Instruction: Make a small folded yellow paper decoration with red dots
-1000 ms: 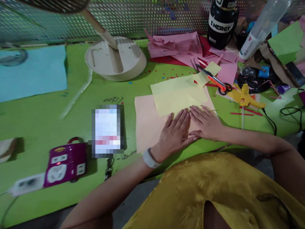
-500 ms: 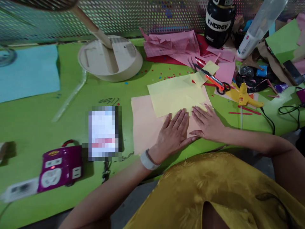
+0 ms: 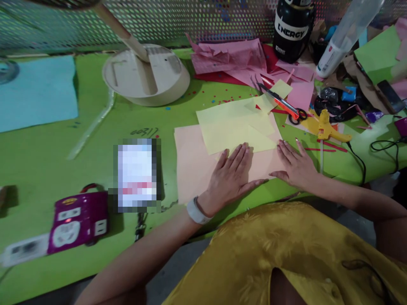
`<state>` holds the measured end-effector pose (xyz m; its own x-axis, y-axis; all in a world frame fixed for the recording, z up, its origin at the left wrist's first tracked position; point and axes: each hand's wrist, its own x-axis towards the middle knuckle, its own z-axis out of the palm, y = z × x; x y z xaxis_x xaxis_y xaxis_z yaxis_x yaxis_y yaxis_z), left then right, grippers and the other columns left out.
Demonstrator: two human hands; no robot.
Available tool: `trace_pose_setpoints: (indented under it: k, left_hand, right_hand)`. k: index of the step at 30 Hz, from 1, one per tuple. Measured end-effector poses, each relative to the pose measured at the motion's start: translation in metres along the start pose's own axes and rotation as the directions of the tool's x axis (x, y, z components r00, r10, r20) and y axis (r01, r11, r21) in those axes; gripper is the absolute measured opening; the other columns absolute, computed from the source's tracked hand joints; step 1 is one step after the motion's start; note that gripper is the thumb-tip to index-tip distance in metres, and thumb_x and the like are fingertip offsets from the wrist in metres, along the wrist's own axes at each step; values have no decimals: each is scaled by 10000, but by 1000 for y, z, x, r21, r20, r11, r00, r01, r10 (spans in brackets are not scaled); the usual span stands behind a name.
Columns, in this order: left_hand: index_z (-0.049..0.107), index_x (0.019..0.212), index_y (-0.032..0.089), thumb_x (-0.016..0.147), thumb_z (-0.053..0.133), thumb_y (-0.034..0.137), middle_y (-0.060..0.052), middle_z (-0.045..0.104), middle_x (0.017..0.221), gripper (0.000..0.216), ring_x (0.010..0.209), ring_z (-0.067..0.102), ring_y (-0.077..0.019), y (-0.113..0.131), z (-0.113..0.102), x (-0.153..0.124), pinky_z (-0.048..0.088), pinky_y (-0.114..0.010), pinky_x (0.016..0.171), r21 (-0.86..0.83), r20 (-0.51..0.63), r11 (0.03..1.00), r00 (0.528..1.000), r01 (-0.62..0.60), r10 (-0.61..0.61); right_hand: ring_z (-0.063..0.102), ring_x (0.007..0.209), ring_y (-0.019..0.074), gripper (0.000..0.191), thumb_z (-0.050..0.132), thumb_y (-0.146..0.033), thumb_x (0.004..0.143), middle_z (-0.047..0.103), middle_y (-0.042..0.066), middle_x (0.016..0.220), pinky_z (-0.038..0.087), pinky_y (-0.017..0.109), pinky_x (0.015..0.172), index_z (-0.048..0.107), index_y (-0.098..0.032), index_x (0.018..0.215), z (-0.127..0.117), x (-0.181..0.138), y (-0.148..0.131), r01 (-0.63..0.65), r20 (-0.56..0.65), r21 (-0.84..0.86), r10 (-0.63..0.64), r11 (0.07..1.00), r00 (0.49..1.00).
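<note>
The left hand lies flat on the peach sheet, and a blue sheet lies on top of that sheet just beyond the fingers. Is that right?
Not quite. The head view shows the left hand flat on the peach sheet, but a yellow sheet lies on top beyond the fingers, not a blue one.

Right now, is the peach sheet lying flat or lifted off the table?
Flat: the peach sheet lies against the table, left hand spread palm-down on it, right hand at its right edge.

Position: on the person's head; over the green table (image 3: 47,169)
Facing: forward and down; toward the mesh wall (image 3: 190,21)
Nearness: close; left hand (image 3: 232,176) and right hand (image 3: 295,165) mid-frame
</note>
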<state>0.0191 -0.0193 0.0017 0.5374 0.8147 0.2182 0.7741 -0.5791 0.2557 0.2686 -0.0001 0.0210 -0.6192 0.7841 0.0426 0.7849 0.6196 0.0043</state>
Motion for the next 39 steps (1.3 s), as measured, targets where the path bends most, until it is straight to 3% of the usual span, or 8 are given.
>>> trace_pose_setpoints:
  k: [3, 6, 9, 12, 20, 27, 35, 39]
  left_hand:
    - [134, 1574, 120, 929, 352, 686, -211, 343, 1565, 885, 1465, 298, -327, -1, -1, 0, 183, -527, 1193, 1, 15, 1000, 1000, 3, -3]
    - [119, 1577, 125, 923, 349, 698, -199, 333, 1573, 900, 1471, 287, -318, -3, 0, -1, 183, -511, 1196, 12, 22, 1000, 1000, -1, 1]
    - [72, 1582, 121, 916, 366, 703, -194, 341, 1571, 932, 1474, 283, -309, -5, 1, -3, 181, -497, 1201, 14, 8, 1000, 1000, -10, 10]
    - [54, 1585, 136, 931, 365, 677, -180, 353, 1569, 904, 1469, 297, -300, -7, 3, -4, 176, -490, 1202, 17, -3, 999, 1000, -30, 30]
    - [90, 1583, 135, 935, 358, 669, -198, 346, 1566, 881, 1458, 318, -323, -5, 1, -3, 192, -516, 1190, 16, 16, 999, 999, -39, 39]
    - [155, 1566, 89, 919, 354, 701, -237, 316, 1569, 912, 1465, 293, -343, -6, -9, -4, 205, -540, 1185, 32, 60, 999, 997, 42, -44]
    - [105, 1570, 86, 890, 311, 759, -242, 328, 1564, 979, 1461, 305, -344, -24, -15, -34, 183, -541, 1191, 104, 17, 985, 990, 135, -138]
    - [171, 1560, 100, 902, 263, 753, -217, 367, 1554, 931, 1455, 323, -326, -35, -27, -45, 199, -516, 1192, 121, 32, 974, 980, 192, -197]
  right_hand:
    - [404, 1409, 340, 769, 319, -588, 984, 434, 273, 1474, 184, 601, 1194, 438, 35, 1419, -11, 7, -3, -19, -15, 11, 19, 1000, 1000]
    - [306, 1465, 315, 709, 315, -515, 1006, 321, 254, 1548, 197, 544, 1209, 382, 26, 1458, -16, 30, -16, 53, -43, 46, -51, 997, 998]
    - [249, 1489, 301, 714, 332, -512, 997, 260, 240, 1582, 206, 498, 1216, 343, 12, 1482, -6, 53, -30, 153, -14, 97, -153, 983, 988]
    - [248, 1486, 321, 836, 317, -625, 962, 268, 260, 1575, 210, 508, 1211, 337, 32, 1477, 10, 62, -35, 150, 41, 124, -156, 981, 987]
    - [245, 1482, 350, 875, 301, -648, 954, 260, 279, 1567, 201, 539, 1201, 332, 54, 1474, 16, 43, -33, 98, 64, 90, -104, 991, 992]
    - [263, 1471, 375, 912, 317, -665, 942, 296, 301, 1545, 205, 578, 1185, 273, 56, 1500, 16, 21, -17, 44, 11, 39, -44, 998, 999]
    - [342, 1441, 359, 879, 259, -654, 961, 355, 300, 1514, 208, 585, 1179, 308, 50, 1485, 13, 6, 2, 70, -41, -28, -71, 997, 997]
    - [357, 1431, 368, 889, 240, -654, 963, 361, 312, 1504, 213, 610, 1164, 273, 55, 1498, 17, 6, 4, 81, -68, -39, -84, 996, 994]
